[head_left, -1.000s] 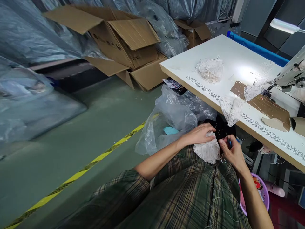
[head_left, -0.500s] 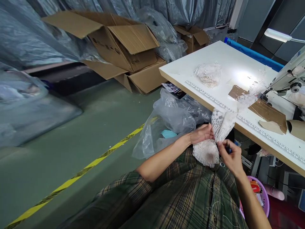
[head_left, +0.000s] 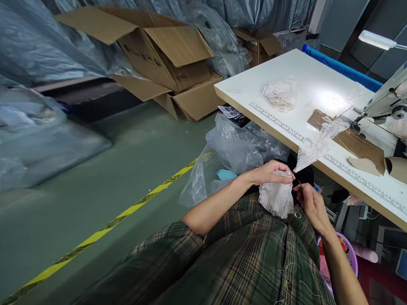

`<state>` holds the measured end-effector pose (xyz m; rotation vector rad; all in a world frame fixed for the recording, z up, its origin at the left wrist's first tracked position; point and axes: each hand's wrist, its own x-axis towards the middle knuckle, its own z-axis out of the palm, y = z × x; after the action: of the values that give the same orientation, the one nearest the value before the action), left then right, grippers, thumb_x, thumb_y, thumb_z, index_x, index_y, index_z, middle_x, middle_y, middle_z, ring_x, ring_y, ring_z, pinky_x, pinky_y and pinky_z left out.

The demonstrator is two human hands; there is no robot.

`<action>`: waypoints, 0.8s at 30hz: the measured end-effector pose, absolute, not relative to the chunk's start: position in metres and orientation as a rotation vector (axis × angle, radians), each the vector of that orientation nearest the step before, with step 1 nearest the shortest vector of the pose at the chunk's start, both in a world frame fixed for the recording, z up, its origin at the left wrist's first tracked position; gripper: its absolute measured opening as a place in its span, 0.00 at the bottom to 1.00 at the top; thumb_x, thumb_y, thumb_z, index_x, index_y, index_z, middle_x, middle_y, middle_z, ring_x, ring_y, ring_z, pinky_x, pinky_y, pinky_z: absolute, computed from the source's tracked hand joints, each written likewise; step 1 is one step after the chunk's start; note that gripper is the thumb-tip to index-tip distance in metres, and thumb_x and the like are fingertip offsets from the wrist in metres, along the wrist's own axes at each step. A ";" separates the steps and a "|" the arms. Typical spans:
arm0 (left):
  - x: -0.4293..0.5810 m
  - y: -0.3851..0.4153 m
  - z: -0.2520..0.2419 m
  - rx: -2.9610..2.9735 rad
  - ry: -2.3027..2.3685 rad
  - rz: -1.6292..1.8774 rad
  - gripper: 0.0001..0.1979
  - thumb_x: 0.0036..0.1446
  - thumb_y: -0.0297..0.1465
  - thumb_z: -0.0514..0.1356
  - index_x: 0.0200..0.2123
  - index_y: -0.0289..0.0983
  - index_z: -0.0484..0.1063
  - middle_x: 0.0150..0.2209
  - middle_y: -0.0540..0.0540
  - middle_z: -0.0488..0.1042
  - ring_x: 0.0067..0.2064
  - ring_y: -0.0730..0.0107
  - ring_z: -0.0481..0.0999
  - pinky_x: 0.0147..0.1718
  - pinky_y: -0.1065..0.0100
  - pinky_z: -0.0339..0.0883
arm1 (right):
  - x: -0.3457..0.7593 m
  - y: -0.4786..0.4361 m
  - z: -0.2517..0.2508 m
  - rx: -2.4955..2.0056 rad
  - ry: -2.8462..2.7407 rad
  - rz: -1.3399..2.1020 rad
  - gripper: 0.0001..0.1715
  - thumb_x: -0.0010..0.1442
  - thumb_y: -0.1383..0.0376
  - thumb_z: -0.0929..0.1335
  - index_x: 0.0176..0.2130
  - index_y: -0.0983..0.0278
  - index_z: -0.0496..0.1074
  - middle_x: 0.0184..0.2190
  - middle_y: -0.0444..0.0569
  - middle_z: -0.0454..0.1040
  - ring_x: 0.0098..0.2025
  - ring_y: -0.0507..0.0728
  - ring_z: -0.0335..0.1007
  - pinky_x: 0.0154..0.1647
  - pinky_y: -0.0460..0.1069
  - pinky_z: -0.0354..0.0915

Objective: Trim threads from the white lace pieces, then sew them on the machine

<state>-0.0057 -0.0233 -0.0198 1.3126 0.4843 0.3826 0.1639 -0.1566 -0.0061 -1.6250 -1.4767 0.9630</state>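
My left hand [head_left: 276, 172] is closed on the upper edge of a white lace piece [head_left: 276, 199], which hangs down over my lap. Close beside it, my right hand [head_left: 310, 205] grips small dark thread snips [head_left: 300, 185], their thin tip pointing up toward the left fingertips; most of the tool is hidden in the palm. Just above both hands, a white lace strip [head_left: 313, 150] droops over the table edge and runs back to the sewing machine [head_left: 386, 101]. A bundle of white lace [head_left: 280, 94] lies farther back on the table.
The white table [head_left: 241, 84] has a printed ruler along its front edge. Brown cardboard [head_left: 362, 146] lies by the machine. Clear plastic bags [head_left: 235, 144] are below the table's left side. Open cartons [head_left: 165, 59] stand on the floor, and a purple basket [head_left: 351, 258] is at lower right.
The lace strip that was between my hands now hangs from the table edge, apart from them. My left hand has moved right onto the lace's upper edge; the snips' tip now shows.
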 end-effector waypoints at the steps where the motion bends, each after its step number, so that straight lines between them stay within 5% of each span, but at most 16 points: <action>1: -0.006 -0.024 -0.019 1.342 0.491 0.400 0.22 0.45 0.45 0.72 0.36 0.32 0.79 0.34 0.45 0.80 0.36 0.71 0.77 0.38 0.71 0.68 | 0.166 -0.151 -0.007 -1.656 -1.451 0.942 0.30 0.68 0.46 0.55 0.37 0.64 0.73 0.24 0.44 0.66 0.26 0.52 0.59 0.27 0.47 0.57; 11: -0.009 -0.026 -0.011 1.392 0.489 0.433 0.21 0.48 0.47 0.69 0.32 0.33 0.78 0.32 0.47 0.79 0.34 0.73 0.74 0.35 0.72 0.66 | 0.161 -0.117 -0.005 -1.660 -1.568 0.875 0.37 0.64 0.37 0.54 0.25 0.63 0.65 0.20 0.42 0.61 0.24 0.50 0.54 0.26 0.46 0.53; 24: -0.008 -0.030 -0.005 1.343 0.553 0.383 0.21 0.46 0.46 0.69 0.27 0.32 0.75 0.22 0.52 0.70 0.24 0.79 0.63 0.23 0.75 0.55 | 0.153 -0.126 -0.013 -1.676 -1.501 0.877 0.33 0.64 0.39 0.55 0.25 0.61 0.61 0.20 0.42 0.61 0.23 0.51 0.55 0.26 0.47 0.51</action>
<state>-0.0078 -0.0297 -0.0052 1.3433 0.5529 0.3833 0.1533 -0.1258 -0.0132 -1.6761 -1.5010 0.8771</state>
